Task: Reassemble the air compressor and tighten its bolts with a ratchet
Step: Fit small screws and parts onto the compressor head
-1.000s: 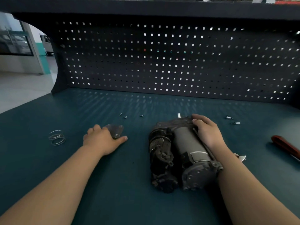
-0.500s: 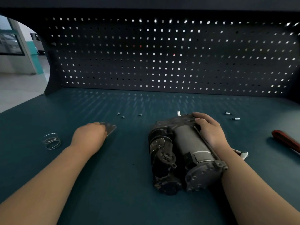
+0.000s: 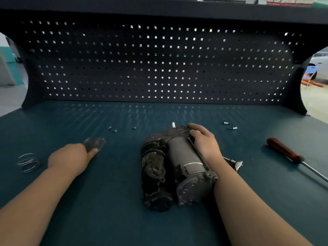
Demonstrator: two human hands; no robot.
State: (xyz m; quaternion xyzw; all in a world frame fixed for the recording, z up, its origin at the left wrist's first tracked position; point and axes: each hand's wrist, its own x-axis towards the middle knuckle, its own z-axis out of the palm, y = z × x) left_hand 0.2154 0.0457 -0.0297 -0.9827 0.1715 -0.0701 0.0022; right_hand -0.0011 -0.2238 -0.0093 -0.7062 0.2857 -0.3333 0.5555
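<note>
Teal rubber matting (image 3: 124,210) covers the bench, and the dark grey metal air compressor (image 3: 177,167) lies on its side at centre frame, its pale cylindrical motor can towards the right and its grimy black crank housing towards the left. The step in hand looks like fetching the thin grey metal cover plate (image 3: 95,143), left of centre, to refit it on the housing. To do that well, I would lift the plate by its edges, carry it flat to the open face and line up its holes before dropping in any of the small silver screws (image 3: 113,129) lying just beyond it. The body should be braced so it cannot roll. The left hand (image 3: 71,158) lies knuckles-up with its fingers over the plate's near edge and the thumb stretched out along the mat. The blur there hides whether it pinches the plate or only presses on it, so I cannot tell. The right hand (image 3: 204,141) is clenched around the compressor's far end, fingers curled over the top of the casting and the palm against the motor can, steadying it. A chrome ratchet head (image 3: 234,163) peeps out from behind that forearm. Two short silver bolts (image 3: 229,126) sit further up right, a red-handled screwdriver (image 3: 284,151) lies at the right edge, and a coiled wire spring (image 3: 28,162) rests at far left.
</note>
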